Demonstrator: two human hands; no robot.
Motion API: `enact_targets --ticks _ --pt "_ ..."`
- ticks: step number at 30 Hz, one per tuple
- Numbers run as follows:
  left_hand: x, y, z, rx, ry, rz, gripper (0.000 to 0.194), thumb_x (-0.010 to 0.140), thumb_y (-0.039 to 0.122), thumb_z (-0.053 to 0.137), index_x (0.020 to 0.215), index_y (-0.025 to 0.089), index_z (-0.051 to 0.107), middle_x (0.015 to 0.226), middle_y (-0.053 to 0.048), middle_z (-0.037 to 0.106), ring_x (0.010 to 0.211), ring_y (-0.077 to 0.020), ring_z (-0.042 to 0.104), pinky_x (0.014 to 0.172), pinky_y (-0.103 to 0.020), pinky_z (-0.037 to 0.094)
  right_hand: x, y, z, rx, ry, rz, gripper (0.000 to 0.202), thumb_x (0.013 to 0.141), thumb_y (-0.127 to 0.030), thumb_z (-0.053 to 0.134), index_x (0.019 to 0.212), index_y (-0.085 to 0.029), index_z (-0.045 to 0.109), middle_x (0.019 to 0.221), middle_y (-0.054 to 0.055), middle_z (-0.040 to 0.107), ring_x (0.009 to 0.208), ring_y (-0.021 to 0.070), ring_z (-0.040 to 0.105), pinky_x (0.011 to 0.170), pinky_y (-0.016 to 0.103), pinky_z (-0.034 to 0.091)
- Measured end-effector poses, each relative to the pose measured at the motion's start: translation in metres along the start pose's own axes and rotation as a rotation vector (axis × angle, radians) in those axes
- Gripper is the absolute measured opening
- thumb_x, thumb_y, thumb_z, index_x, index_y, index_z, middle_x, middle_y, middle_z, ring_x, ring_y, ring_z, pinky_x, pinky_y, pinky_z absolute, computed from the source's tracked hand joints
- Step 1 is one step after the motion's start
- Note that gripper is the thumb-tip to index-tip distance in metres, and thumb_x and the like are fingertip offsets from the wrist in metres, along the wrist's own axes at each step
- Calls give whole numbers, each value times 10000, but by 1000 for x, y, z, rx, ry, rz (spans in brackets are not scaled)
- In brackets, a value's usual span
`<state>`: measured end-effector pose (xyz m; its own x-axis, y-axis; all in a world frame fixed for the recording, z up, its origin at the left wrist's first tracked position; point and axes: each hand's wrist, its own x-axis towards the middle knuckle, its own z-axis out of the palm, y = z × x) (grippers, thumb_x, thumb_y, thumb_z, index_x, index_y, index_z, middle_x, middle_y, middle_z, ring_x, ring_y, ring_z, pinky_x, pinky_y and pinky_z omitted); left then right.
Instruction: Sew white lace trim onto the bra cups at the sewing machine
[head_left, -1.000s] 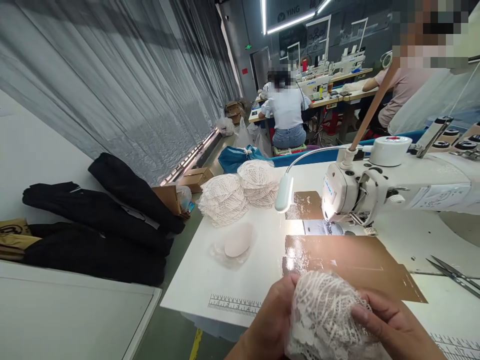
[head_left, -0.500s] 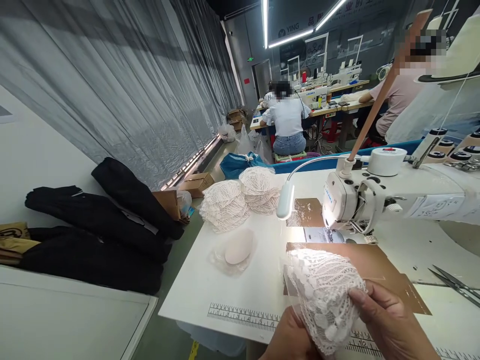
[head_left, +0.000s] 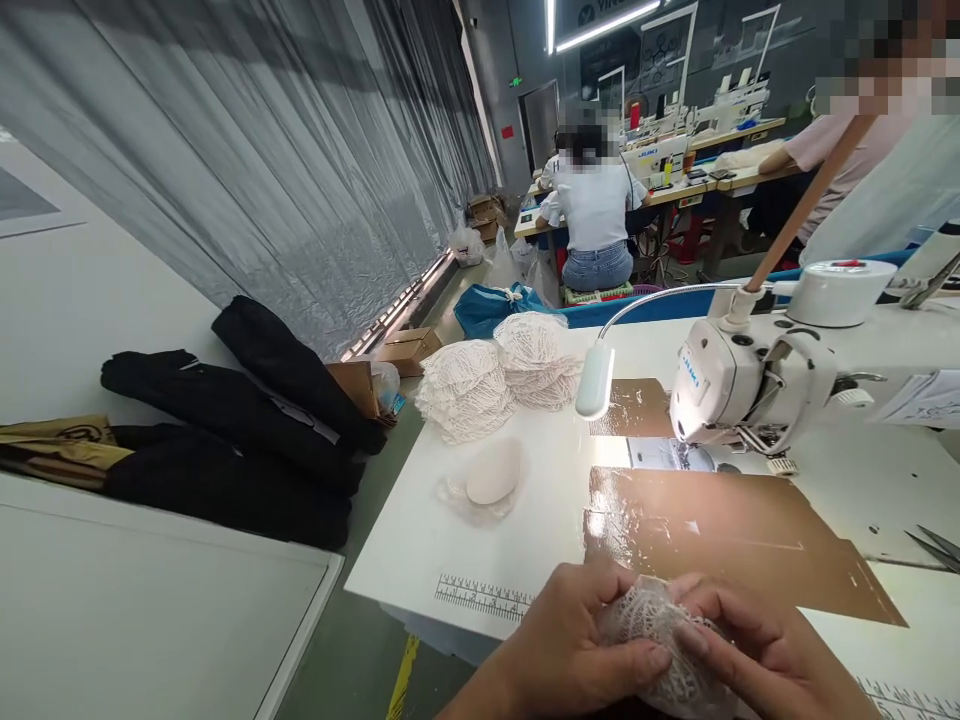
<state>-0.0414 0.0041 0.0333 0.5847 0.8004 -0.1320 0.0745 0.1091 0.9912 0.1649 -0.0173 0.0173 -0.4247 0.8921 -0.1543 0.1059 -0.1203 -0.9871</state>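
on the worktop (head_left: 405, 545), 2 lace stacks (head_left: 465, 390) stand side by side at the far left, with a pale oval pad (head_left: 495, 472) on clear film nearer the front. at the front edge, the left hand (head_left: 581, 640) has its grip pinching the near side of the lace piece (head_left: 660, 640), thumb on top; the right hand (head_left: 750, 640) pinches its other side. brown board (head_left: 720, 530) lies just beyond them, below the sewing machine (head_left: 720, 385), and scissors (head_left: 937, 548) lie at the far right.
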Motion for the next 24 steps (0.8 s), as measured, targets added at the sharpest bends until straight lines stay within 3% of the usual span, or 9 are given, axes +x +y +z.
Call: enact_targets --ticks 3,11,15,19,22,24 --pt "-2 -2 1 74 10 36 396 771 431 674 1004 111 659 733 -2 525 656 -101 429 600 -221 346 4 2 -4 -57 13 -70 305 910 -473 512 754 -236 623 868 3 623 808 151 587 726 226 459" --pt "4 13 2 352 134 143 234 782 350 642 839 127 682 694 -2 570 648 -106 493 620 -221 364 7 13 -2 -49 64 -64 217 852 -389 623 707 -228 603 766 -28 626 702 125 567 649 201 435" --pt "7 11 5 275 111 82 228 805 334 592 775 121 665 639 8 524 608 -97 448 564 -214 341 6 14 -4 -83 91 -58 232 837 -407 637 699 -224 602 714 -29 627 659 121 556 612 197 424" --pt "11 10 9 237 111 69 210 806 312 575 756 122 649 625 13 507 602 -96 444 557 -212 343 6 8 -9 -99 88 -12 241 855 -471 598 813 -235 620 746 -24 624 683 126 552 611 197 427" --pt "14 9 9 292 123 87 180 793 297 584 763 130 642 650 10 519 632 -105 465 592 -219 358 7 0 -11 -112 65 -14 246 848 -455 609 754 -227 609 707 -34 605 655 112 534 597 185 407" --pt "16 8 8 226 54 103 197 766 321 626 838 138 637 711 2 542 668 -113 479 626 -227 377 6 -5 -14 -144 68 -28 277 849 -460 602 715 -218 589 664 -38 572 619 104 504 568 185 385"
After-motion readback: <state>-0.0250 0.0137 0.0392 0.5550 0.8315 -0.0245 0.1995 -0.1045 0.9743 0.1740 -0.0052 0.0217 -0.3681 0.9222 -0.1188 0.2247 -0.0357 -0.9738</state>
